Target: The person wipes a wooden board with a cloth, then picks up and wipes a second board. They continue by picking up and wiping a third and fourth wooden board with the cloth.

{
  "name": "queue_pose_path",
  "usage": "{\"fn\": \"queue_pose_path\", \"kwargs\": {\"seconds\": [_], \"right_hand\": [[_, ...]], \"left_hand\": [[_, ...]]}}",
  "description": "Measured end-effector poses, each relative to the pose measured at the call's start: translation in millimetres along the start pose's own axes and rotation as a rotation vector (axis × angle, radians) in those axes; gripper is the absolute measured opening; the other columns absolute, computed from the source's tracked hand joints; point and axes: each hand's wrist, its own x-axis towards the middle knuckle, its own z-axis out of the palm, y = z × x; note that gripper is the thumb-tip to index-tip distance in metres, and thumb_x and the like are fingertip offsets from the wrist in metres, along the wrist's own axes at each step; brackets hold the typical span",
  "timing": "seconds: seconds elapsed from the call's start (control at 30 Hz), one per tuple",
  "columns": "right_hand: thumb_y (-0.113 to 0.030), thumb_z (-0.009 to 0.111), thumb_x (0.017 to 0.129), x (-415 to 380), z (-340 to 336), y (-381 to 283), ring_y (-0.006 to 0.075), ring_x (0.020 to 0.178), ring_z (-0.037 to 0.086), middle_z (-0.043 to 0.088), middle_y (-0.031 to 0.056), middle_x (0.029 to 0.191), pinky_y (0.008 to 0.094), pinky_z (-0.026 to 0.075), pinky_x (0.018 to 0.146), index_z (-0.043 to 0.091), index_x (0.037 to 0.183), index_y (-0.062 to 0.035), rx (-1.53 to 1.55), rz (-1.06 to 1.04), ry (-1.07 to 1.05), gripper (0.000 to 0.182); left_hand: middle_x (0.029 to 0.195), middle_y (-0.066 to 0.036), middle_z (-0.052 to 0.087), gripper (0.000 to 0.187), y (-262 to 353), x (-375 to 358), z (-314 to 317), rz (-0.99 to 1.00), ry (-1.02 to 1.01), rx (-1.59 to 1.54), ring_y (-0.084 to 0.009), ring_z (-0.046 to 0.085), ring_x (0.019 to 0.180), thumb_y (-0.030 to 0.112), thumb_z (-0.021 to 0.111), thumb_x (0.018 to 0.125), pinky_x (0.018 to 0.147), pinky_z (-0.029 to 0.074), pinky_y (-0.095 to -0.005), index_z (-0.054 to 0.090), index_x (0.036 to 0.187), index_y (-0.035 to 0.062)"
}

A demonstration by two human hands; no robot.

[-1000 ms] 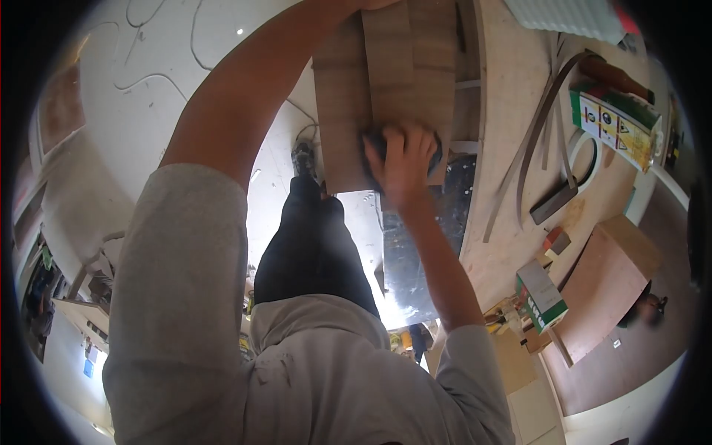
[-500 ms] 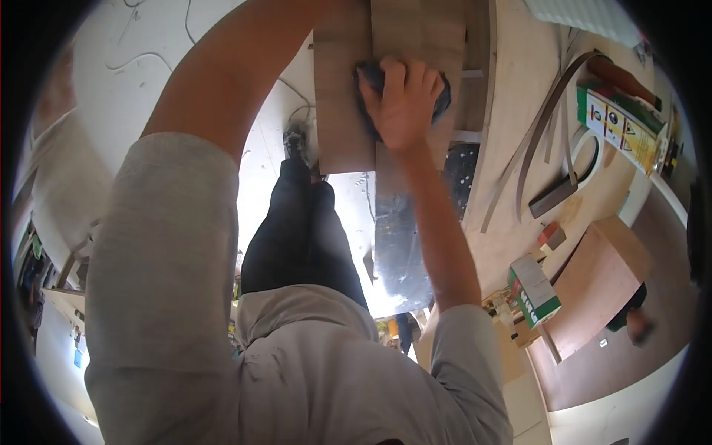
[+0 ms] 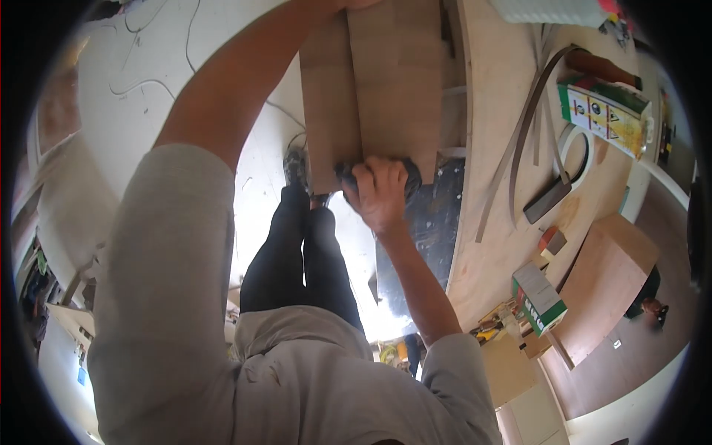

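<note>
My right hand is closed over a dark, bunched cloth. It presses the cloth on the near end of a brown wood-grain board. Alongside, on the left, runs a second brown strip of board, with a dark seam between the two. Only a sliver of my left hand shows at the top edge of the view, by the far part of the boards; its fingers are out of sight. Under the near end lies a dark, speckled surface.
Right of the boards stretches a plywood top carrying curved edging strips, a roll of band, a yellow-and-green box and a green-and-white box. Cables trail over the pale floor at left.
My right hand has drawn the dark cloth toward my body, from the middle of the board to its near end. The view has shifted slightly, and a bit of my left hand now shows.
</note>
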Motion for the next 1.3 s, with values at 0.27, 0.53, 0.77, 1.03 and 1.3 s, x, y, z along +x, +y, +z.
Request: {"fn": "queue_pose_path", "kwargs": {"seconds": [0.27, 0.53, 0.77, 1.03, 1.3], "right_hand": [[-0.012, 0.087, 0.071, -8.9, -61.2, -34.7, 0.0355, 0.093, 0.061, 0.061, 0.0165, 0.107, 0.0468, 0.049, 0.081, 0.062, 0.105, -0.0049, 0.196, 0.186, 0.181, 0.043], [-0.038, 0.078, 0.089, 92.6, -20.4, 21.5, 0.045, 0.117, 0.052, 0.051, 0.029, 0.133, 0.0579, 0.041, 0.102, 0.057, 0.132, -0.0007, -0.082, 0.301, 0.108, 0.061], [-0.054, 0.059, 0.099, 126.0, 6.5, 26.6, 0.0502, 0.133, 0.04, 0.038, 0.0332, 0.147, 0.0648, 0.026, 0.111, 0.039, 0.153, -0.0027, -0.217, 0.456, -0.099, 0.077], [-0.047, 0.065, 0.096, 241.3, 22.4, 55.5, 0.0401, 0.121, 0.05, 0.051, 0.0206, 0.131, 0.0558, 0.035, 0.103, 0.051, 0.137, -0.006, -0.182, 0.372, 0.035, 0.059], [-0.05, 0.06, 0.099, 242.2, 12.7, 50.6, 0.0375, 0.118, 0.052, 0.054, 0.0181, 0.128, 0.0546, 0.037, 0.102, 0.054, 0.135, -0.0057, -0.121, 0.397, 0.004, 0.058]], "left_hand": [[0.163, -0.016, 0.04, 0.052, 5.5, 1.0, -19.8, -0.035, -0.08, -0.039, -0.0378, 0.028, 0.154, 0.036, 0.038, 0.108, 0.128, 0.012, -0.0579, 0.049, 0.153, 0.0115], [0.154, -0.009, 0.052, 0.047, -2.2, -3.5, 1.2, -0.022, 0.118, 0.071, -0.0335, 0.037, 0.15, 0.037, 0.047, 0.106, 0.125, 0.02, -0.0608, 0.054, 0.15, 0.0221], [0.155, -0.01, 0.051, 0.048, -2.7, 4.0, -7.7, -0.068, 0.094, -0.003, -0.0347, 0.035, 0.152, 0.035, 0.045, 0.107, 0.126, 0.019, -0.0602, 0.051, 0.153, 0.0198], [0.16, -0.011, 0.046, 0.054, -2.9, 6.5, -19.4, -0.072, 0.053, -0.067, -0.0349, 0.03, 0.154, 0.036, 0.041, 0.11, 0.127, 0.017, -0.0607, 0.038, 0.16, 0.0164], [0.161, -0.015, 0.041, 0.058, -4.9, 9.4, -14.9, -0.049, 0.049, -0.081, -0.037, 0.03, 0.154, 0.036, 0.044, 0.108, 0.126, 0.017, -0.0623, 0.037, 0.16, 0.012]]}}
